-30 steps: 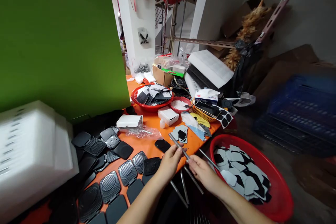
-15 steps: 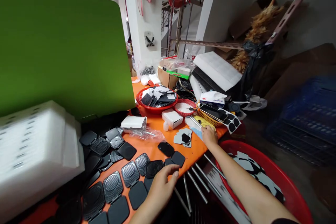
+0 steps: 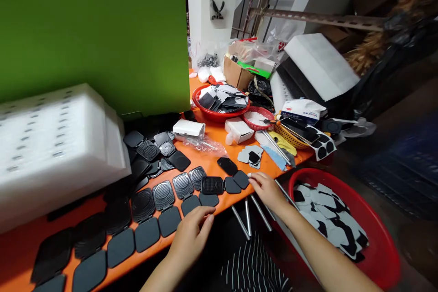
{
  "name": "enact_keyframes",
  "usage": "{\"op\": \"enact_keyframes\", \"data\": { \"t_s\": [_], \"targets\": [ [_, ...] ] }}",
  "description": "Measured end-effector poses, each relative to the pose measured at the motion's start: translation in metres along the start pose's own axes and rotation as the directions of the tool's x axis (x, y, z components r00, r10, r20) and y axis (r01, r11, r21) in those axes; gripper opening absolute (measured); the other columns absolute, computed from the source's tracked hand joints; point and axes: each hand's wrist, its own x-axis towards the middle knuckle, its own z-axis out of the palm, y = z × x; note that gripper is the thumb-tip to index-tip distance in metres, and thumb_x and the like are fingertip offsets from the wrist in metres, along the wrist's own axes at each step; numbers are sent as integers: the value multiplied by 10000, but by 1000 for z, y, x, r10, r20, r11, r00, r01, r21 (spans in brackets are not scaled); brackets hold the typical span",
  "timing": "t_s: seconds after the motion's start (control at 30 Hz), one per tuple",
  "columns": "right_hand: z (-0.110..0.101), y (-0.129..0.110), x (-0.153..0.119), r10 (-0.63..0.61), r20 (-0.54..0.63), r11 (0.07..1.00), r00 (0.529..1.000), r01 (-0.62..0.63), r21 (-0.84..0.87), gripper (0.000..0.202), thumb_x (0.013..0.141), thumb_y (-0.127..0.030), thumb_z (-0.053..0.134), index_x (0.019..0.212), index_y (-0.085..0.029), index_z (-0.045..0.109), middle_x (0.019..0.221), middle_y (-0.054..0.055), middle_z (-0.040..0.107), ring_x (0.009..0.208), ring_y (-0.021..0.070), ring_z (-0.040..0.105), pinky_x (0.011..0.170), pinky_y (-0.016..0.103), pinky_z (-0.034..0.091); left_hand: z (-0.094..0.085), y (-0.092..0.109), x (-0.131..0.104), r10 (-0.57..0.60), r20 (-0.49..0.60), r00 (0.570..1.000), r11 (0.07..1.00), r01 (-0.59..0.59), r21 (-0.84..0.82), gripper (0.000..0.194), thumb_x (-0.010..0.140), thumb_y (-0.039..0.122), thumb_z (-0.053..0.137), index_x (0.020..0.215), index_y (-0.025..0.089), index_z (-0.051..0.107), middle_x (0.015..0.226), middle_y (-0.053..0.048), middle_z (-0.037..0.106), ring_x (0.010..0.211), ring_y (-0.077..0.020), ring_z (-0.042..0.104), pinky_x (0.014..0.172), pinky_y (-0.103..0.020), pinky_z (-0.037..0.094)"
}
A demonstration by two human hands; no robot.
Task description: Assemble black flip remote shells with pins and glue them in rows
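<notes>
My left hand (image 3: 194, 232) hovers at the table's front edge, thumb and fingers apart and empty. It is close to a row of hinged black plates (image 3: 163, 195), with ridged halves towards the back and smooth square halves towards me. My right hand (image 3: 268, 191) reaches over the edge with its fingers stretched out. Its fingertips are beside a smooth black square pad (image 3: 241, 179); whether they touch it I cannot tell. Something small and white shows at one fingertip. Left of that pad lies an open hinged piece (image 3: 212, 185), and behind it a dark oval piece (image 3: 227, 165).
Grey-white stickers (image 3: 244, 155) lie on the orange table (image 3: 205, 157). Metal tubes (image 3: 278, 146) rest by a yellow cloth (image 3: 284, 142). A red basin (image 3: 379, 242) of white and black pieces stands at right. White foam blocks (image 3: 65, 141) sit at left.
My right hand has moved from the cloth and tubes back towards the black pads. My left hand has drawn away from the pads towards me. The view has turned downward and left.
</notes>
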Motion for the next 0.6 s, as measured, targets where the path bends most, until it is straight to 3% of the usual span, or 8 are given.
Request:
{"op": "enact_keyframes", "data": {
  "t_s": [0.1,0.23,0.37,0.47,0.6],
  "targets": [
    [13,-14,8,-46,66,996,997,51,-76,303,865,-311,488,1108,-202,633,1129,104,623,1078,250,531,948,416,401,5,1,-2,94,10,995,991,-95,96,248,889,293,427,992,232,644,987,-70,684,929,-217,625,821,-346,506],
    [20,-17,25,17,168,972,986,23,-234,424,816,-376,577,1211,-223,577,1247,99,561,1138,287,473,962,450,371,7,-1,-2,178,6,984,966,-176,187,240,896,255,419,1014,237,627,1034,-66,666,967,-212,607,844,-349,497],
    [18,-19,34,39,118,958,992,-4,-286,302,866,-298,514,1138,-217,620,1166,107,609,1055,281,511,906,428,405,5,-11,-4,201,-46,978,941,-180,288,231,897,246,423,1005,234,627,1056,-73,656,983,-223,603,851,-373,500],
    [19,-28,33,-97,134,970,986,124,-209,306,864,-299,523,1137,-202,619,1179,109,603,1109,276,488,954,430,382,7,-17,-3,231,-44,972,914,-202,351,232,898,239,423,1003,221,630,1073,-84,650,1008,-233,595,876,-402,490],
    [27,-42,30,-322,332,935,887,354,-37,414,821,-365,587,1217,-246,568,1276,70,556,1239,277,398,1035,468,299,13,-22,2,259,10,966,858,-235,456,272,880,211,449,1107,202,600,1210,-98,605,1144,-273,532,981,-511,408]
  ]
}}
